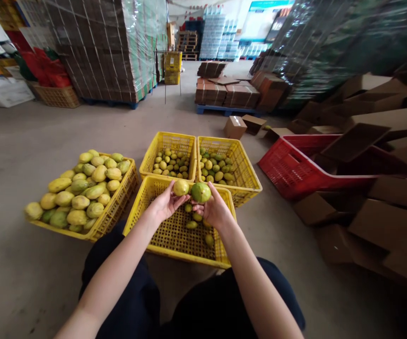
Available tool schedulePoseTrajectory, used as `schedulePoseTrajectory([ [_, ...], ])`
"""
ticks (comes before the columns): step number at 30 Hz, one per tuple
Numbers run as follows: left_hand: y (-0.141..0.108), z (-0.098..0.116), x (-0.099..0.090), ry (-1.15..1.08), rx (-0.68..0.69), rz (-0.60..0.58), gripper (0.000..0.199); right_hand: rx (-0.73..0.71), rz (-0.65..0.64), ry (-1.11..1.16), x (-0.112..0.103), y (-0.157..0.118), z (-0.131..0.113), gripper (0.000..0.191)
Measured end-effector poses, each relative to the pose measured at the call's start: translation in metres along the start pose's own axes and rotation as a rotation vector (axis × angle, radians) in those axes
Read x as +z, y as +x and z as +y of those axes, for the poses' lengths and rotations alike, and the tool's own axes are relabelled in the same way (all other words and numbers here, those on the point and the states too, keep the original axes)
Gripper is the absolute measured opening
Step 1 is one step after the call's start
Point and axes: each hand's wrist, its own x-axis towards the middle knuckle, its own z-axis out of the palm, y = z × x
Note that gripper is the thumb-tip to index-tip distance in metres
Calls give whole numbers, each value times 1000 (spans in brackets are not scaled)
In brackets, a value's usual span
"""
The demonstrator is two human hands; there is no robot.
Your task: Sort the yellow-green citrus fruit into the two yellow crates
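Note:
My left hand (164, 203) is closed around a yellow papaya (181, 187), which it holds up over the front yellow crate (164, 235). In my right hand (215, 207) is a greener, rounded papaya (200, 192), close beside the yellow one. Both fruits have one end turned toward me. Beneath my hands, several papayas (191, 225) lie on the right side of the front crate's perforated floor; my right hand hides part of them. The crate stands on the floor just ahead of my knees.
Left stands a yellow crate (113, 220) heaped with papayas. Two more yellow crates, back left (148, 157) and back right (248, 165), hold smaller-looking fruit. On the right are a red crate (281, 165) and piled cardboard boxes (394, 226). Behind is a pallet of flattened cartons (240, 94).

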Motion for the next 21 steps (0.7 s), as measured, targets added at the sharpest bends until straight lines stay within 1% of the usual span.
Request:
schedulePoseTrajectory([
  [4, -2, -2, 1, 14, -3, 23, 38, 39, -5, 11, -5, 2, 3, 56],
  [6, -2, -5, 2, 55, 34, 6, 34, -13, 35, 11, -5, 2, 5, 47],
  [7, -2, -7, 2, 79, 86, -9, 31, -73, 73, 10, -5, 3, 6, 42],
  [8, -2, -8, 2, 107, 170, -22, 26, -159, 125, 6, -5, 3, 8, 38],
  [10, -2, -11, 1, 174, 416, -39, 14, -390, 257, -32, -4, 3, 10, 47],
  [11, -3, -12, 0, 214, 553, -44, 20, -512, 317, -81, -5, 3, 11, 53],
  [12, -4, -13, -1, 257, 678, -53, 30, -632, 363, -151, -5, 2, 11, 58],
  [13, -6, -14, -1, 300, 781, -64, 40, -744, 391, -238, -6, 2, 11, 62],
  [14, -8, -14, -2, 339, 854, -79, 47, -845, 406, -336, -7, 1, 12, 63],
  [15, -11, -15, -2, 372, 899, -95, 50, -933, 416, -435, -7, 0, 12, 64],
  [17, -15, -17, -1, 410, 927, -122, 52, -1060, 429, -595, -8, -2, 13, 61],
  [19, -18, -19, 1, 418, 912, -142, 52, -1114, 429, -669, -7, -3, 15, 57],
  [21, -18, -20, 2, 421, 896, -163, 50, -1124, 395, -657, -5, -4, 16, 56],
])
